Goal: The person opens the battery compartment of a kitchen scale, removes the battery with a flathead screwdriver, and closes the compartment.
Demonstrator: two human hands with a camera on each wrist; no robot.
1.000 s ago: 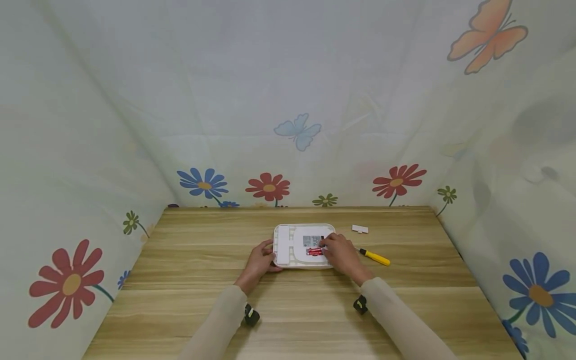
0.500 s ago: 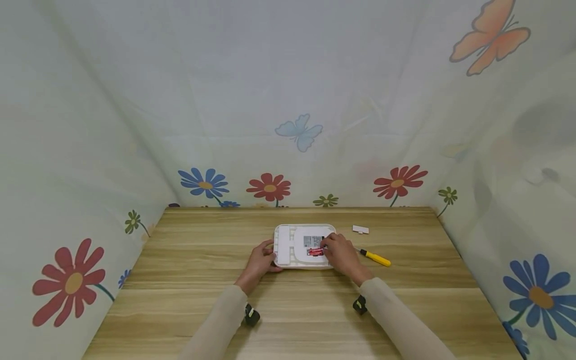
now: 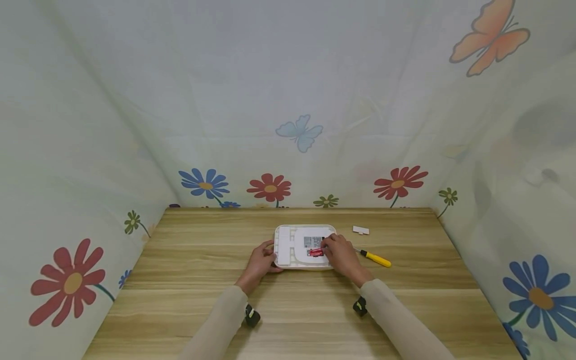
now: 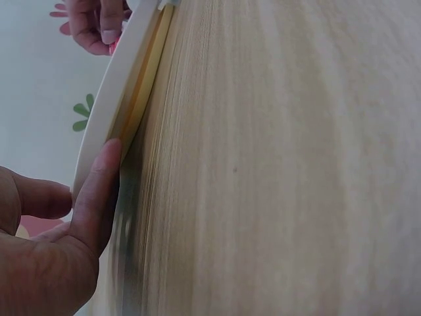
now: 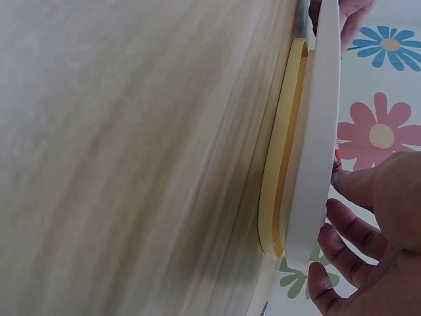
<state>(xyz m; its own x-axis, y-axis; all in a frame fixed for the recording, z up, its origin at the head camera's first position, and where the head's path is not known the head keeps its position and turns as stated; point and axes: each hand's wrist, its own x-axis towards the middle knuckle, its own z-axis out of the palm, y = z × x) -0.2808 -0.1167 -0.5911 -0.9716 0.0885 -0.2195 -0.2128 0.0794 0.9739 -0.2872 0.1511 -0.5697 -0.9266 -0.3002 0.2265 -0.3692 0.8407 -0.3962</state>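
Note:
A white rounded rectangular device (image 3: 284, 245) lies with its back up, showing a grey label and a small battery compartment. My left hand (image 3: 259, 261) grips its left edge, thumb on top and fingers against the side and underneath, as the left wrist view shows. Over the compartment my right hand (image 3: 343, 256) pinches a red battery (image 3: 316, 252) between thumb and fingers. Those fingers partly hide the compartment, so what else lies in it is unclear. From the right wrist side, the device's white edge (image 5: 314, 151) stands above a yellow oval rim (image 5: 276, 164) underneath.
A small white cover (image 3: 361, 230) lies to the right behind the device. Beside my right hand is a screwdriver (image 3: 378, 259) with a yellow handle. The wood-grain table (image 3: 297, 315) ends at a flowered cloth backdrop (image 3: 234, 145) at the back and sides.
The red battery has shifted and tilted slightly under my right fingers. My left hand and the device stay in place.

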